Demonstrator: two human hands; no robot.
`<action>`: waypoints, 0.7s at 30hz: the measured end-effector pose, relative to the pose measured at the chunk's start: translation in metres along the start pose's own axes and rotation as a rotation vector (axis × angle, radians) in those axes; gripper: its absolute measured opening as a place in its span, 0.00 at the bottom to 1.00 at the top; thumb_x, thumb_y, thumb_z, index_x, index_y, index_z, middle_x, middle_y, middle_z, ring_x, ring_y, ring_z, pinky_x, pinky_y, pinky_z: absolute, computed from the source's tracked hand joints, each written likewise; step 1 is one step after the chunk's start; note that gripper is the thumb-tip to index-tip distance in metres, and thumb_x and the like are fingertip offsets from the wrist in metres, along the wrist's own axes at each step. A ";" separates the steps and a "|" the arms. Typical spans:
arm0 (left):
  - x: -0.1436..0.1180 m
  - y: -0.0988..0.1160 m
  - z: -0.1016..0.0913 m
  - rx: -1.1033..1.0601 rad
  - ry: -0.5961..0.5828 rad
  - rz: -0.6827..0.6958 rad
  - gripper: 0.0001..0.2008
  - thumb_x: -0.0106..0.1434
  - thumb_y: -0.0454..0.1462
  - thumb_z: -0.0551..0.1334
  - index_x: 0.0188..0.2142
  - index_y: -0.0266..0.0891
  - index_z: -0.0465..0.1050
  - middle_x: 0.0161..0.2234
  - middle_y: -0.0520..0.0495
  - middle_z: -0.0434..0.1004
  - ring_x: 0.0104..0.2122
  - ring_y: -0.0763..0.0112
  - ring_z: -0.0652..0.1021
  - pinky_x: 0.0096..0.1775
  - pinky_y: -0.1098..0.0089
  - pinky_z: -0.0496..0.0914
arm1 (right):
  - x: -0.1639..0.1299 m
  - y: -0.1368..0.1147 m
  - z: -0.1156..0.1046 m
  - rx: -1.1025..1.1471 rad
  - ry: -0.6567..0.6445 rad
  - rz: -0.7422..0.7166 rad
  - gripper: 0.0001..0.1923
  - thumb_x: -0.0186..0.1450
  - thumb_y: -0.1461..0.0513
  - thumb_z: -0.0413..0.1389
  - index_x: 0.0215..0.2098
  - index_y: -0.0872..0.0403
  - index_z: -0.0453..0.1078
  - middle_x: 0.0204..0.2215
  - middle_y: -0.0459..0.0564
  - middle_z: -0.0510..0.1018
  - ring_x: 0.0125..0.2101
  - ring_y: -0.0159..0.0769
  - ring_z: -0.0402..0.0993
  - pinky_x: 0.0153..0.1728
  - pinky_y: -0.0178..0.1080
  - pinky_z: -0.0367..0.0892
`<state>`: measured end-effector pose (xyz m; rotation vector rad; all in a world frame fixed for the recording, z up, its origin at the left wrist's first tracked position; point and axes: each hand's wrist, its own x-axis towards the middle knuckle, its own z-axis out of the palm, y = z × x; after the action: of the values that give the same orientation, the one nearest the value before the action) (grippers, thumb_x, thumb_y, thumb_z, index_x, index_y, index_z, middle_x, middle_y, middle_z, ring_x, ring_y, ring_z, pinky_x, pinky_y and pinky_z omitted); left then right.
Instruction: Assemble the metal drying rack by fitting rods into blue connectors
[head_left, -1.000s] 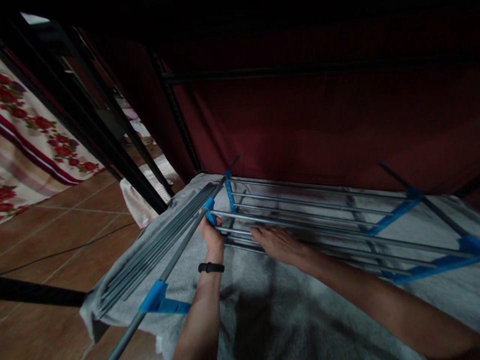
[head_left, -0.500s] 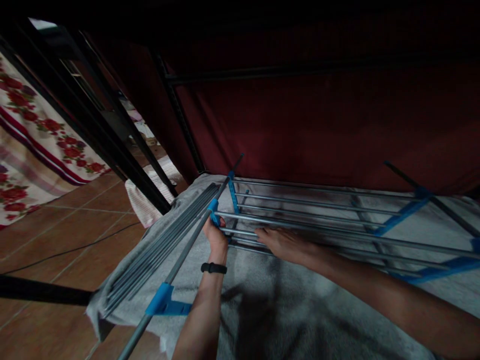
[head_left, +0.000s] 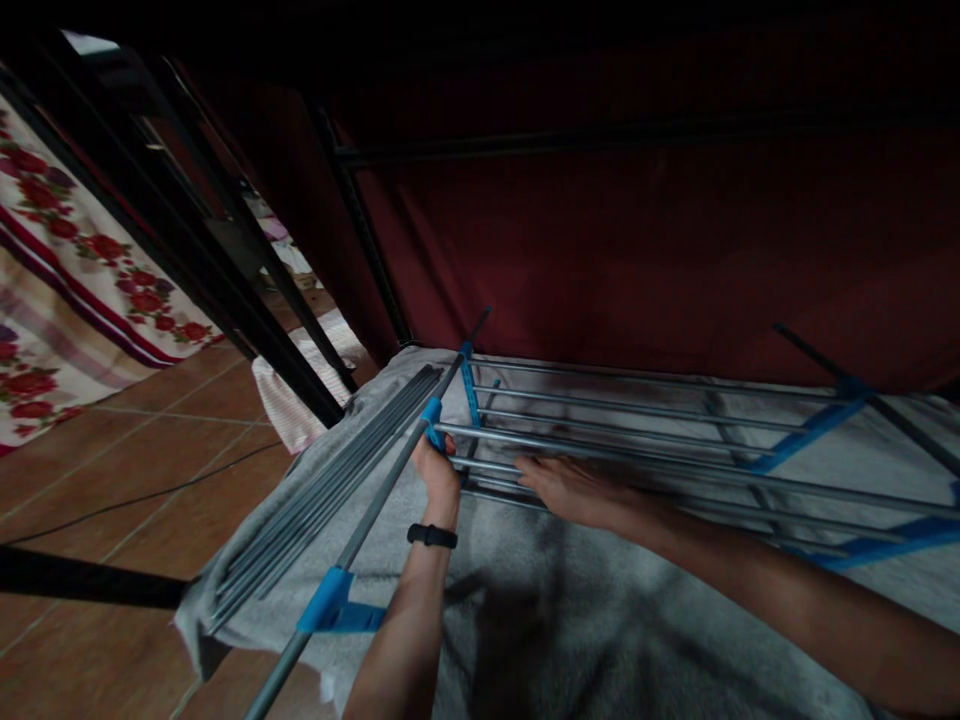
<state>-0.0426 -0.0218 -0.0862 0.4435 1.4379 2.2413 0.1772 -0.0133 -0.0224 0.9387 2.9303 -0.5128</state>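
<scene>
A rack of grey metal rods [head_left: 637, 440] joined by blue plastic connectors lies on a grey blanket [head_left: 540, 620]. My left hand [head_left: 436, 474], with a black band on the wrist, grips a blue connector [head_left: 432, 422] on a long grey pole [head_left: 360, 540] that runs diagonally. My right hand [head_left: 564, 488] lies on the horizontal rods of the rack just right of it, fingers curled around one rod. A second blue connector [head_left: 330, 603] sits lower on the same pole.
A bundle of loose grey rods [head_left: 315, 500] lies on the blanket's left edge. Dark red fabric [head_left: 637, 250] hangs behind on a black frame. Black bars [head_left: 225, 250] lean at the left over a brown tiled floor [head_left: 112, 470]; a floral cloth [head_left: 67, 250] is far left.
Both hands stay on the rack; the view has shifted slightly, so everything sits a little further right. No grip has changed.
</scene>
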 end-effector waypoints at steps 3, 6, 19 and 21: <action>0.000 0.001 0.003 -0.009 0.023 0.018 0.19 0.64 0.49 0.56 0.22 0.43 0.58 0.16 0.59 0.58 0.16 0.78 0.63 0.22 0.75 0.59 | 0.007 -0.005 0.000 -0.002 0.022 0.016 0.14 0.76 0.59 0.44 0.50 0.52 0.70 0.44 0.54 0.81 0.43 0.41 0.78 0.39 0.38 0.66; -0.001 0.002 0.004 -0.014 0.005 0.029 0.19 0.63 0.49 0.56 0.21 0.43 0.59 0.16 0.58 0.59 0.16 0.78 0.63 0.22 0.75 0.60 | 0.026 -0.016 0.000 0.013 0.051 -0.027 0.14 0.74 0.61 0.44 0.48 0.54 0.70 0.47 0.56 0.80 0.47 0.42 0.77 0.43 0.39 0.66; 0.000 -0.001 -0.008 0.005 -0.026 -0.017 0.17 0.62 0.46 0.61 0.22 0.41 0.65 0.16 0.57 0.63 0.15 0.78 0.63 0.20 0.75 0.57 | 0.067 -0.023 -0.003 0.208 -0.009 -0.077 0.11 0.73 0.57 0.49 0.42 0.54 0.70 0.37 0.50 0.79 0.34 0.36 0.73 0.34 0.36 0.66; 0.000 -0.001 -0.007 0.011 -0.004 -0.034 0.18 0.62 0.48 0.61 0.21 0.41 0.64 0.16 0.58 0.62 0.15 0.78 0.63 0.20 0.75 0.57 | 0.067 -0.022 -0.002 0.213 0.003 -0.084 0.10 0.73 0.57 0.49 0.42 0.54 0.69 0.36 0.50 0.79 0.33 0.36 0.73 0.34 0.36 0.66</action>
<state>-0.0455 -0.0268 -0.0902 0.4238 1.4460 2.2049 0.1097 0.0081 -0.0222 0.8359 2.9715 -0.8423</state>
